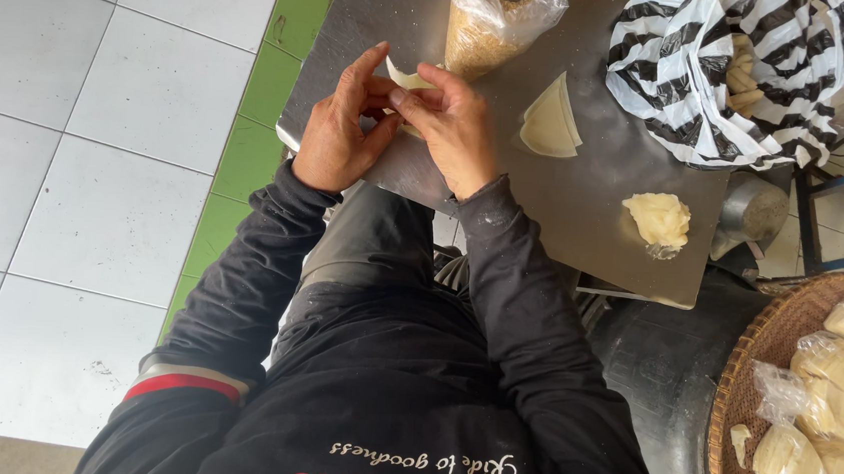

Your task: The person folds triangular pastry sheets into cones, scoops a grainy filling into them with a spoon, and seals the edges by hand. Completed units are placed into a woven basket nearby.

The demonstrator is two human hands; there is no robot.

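Steel table (585,205), grey and bare in the middle. On far right corner, striped black-and-white plastic bag (716,70). At right edge, woven basket (765,344) with clear bags of pale wafers. At far edge, clear bag of brown crumbs (489,22). Near it, stack of pale wrapper sheets (549,122); closer to front, lump of pale dough (657,220). Left hand (340,130) and right hand (451,129) together over table's near left corner, fingers closed, pinching one thin pale wrapper (406,77) between them.
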